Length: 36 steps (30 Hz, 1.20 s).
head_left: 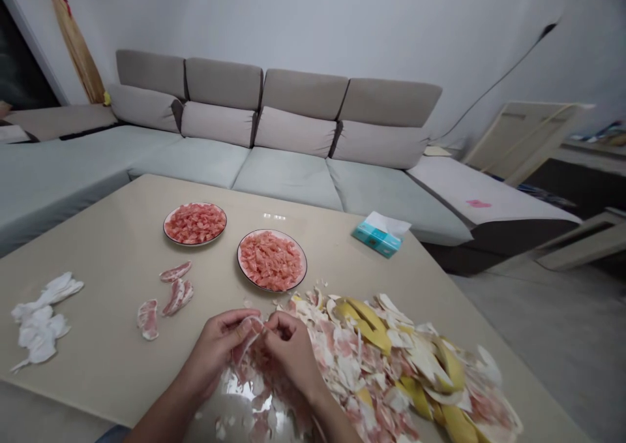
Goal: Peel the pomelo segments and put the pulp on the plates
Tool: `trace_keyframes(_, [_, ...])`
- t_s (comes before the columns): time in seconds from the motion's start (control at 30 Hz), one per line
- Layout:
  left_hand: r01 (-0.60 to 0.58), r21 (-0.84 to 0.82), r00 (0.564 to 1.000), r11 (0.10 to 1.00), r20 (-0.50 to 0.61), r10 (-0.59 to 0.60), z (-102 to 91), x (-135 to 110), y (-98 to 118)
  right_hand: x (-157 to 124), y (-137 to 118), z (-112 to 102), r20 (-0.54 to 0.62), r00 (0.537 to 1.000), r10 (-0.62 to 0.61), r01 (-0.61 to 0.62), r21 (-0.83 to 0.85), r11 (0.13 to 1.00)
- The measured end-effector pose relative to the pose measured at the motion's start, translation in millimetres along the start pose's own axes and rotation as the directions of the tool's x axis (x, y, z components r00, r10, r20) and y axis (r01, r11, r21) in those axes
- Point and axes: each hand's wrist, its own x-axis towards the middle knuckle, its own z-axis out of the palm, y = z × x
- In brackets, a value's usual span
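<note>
A pomelo segment (240, 351) sits between both hands over the near side of the table (112, 247): the left hand (215, 345) grips its body, the right hand (293, 351) pinches its pale edge. It should be light, soft, juicy-slick and easily torn, best held by its membrane. Peel scraps (342, 371) crowd the right, a plate (239, 263) rims the far side; open tabletop lies left, around loose segments (148, 320).

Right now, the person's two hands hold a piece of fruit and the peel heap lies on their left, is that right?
Not quite: the head view shows the peel heap on their right. The left hand and right hand do hold a piece of fruit.
</note>
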Motion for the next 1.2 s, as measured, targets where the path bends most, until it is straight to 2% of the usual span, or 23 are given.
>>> trace_keyframes(0.1, [0.102, -0.151, 0.992, 0.983, 0.093, -0.088, -1.4, 1, -1, 1, 4, 2, 0.042, 0.998, 0.044, -0.048, 0.101, 0.994])
trace_keyframes(0.23, [0.245, -0.227, 0.953, 0.943, 0.232, -0.192, -4.3, 3, 4, 2, 2, 0, 0.066, 0.996, 0.065, -0.079, 0.226, 0.971])
trace_keyframes(0.3, [0.304, -0.233, 0.935, 0.924, 0.258, -0.243, -6.3, 2, 7, 4, -1, -6, 0.017, 0.999, 0.048, -0.051, 0.248, 0.967])
trace_keyframes(0.37, [0.315, -0.229, 0.933, 0.921, 0.251, -0.257, -7.7, 2, 10, 7, -3, -15, -0.079, 0.997, -0.002, 0.019, 0.221, 0.975])
trace_keyframes(0.47, [0.282, -0.221, 0.947, 0.934, 0.220, -0.234, -7.6, 1, 12, 10, -5, -26, -0.208, 0.969, -0.136, 0.148, 0.045, 0.988])
trace_keyframes(0.57, [0.232, -0.216, 0.963, 0.948, 0.185, -0.194, -5.9, 0, 13, 8, -7, -25, -0.138, 0.963, -0.231, 0.202, -0.197, 0.960])
trace_keyframes(0.63, [0.174, -0.213, 0.976, 0.961, 0.166, -0.140, -5.1, 0, 13, 5, -10, -20, -0.042, 0.970, -0.239, 0.219, -0.268, 0.938])
trace_keyframes(0.7, [0.107, -0.196, 0.987, 0.975, 0.138, -0.081, -4.7, -1, 12, 1, -14, -13, 0.070, 0.960, -0.270, 0.278, -0.292, 0.915])
trace_keyframes(0.8, [0.021, -0.154, 0.997, 0.988, 0.079, -0.009, -3.9, -1, 10, -4, -19, -8, 0.198, 0.920, -0.339, 0.386, -0.299, 0.873])
trace_keyframes(0.87, [-0.011, -0.125, 0.999, 0.992, 0.044, 0.017, -3.0, 0, 9, -6, -18, -6, 0.183, 0.928, -0.324, 0.367, -0.299, 0.881])
trace_keyframes(1.0, [-0.024, -0.096, 1.000, 0.995, 0.013, 0.025, 0.0, 0, 9, -9, -13, -4, 0.084, 0.973, -0.217, 0.232, -0.326, 0.917])
trace_keyframes(1.1, [-0.013, -0.093, 1.000, 0.996, -0.003, 0.013, 2.4, -1, 8, -9, -11, 1, 0.064, 0.973, -0.223, 0.232, -0.286, 0.930])
trace_keyframes(1.2, [-0.041, -0.074, 0.999, 0.996, -0.014, 0.040, 3.3, -1, 6, -9, -10, 5, 0.058, 0.971, -0.231, 0.238, -0.161, 0.958])
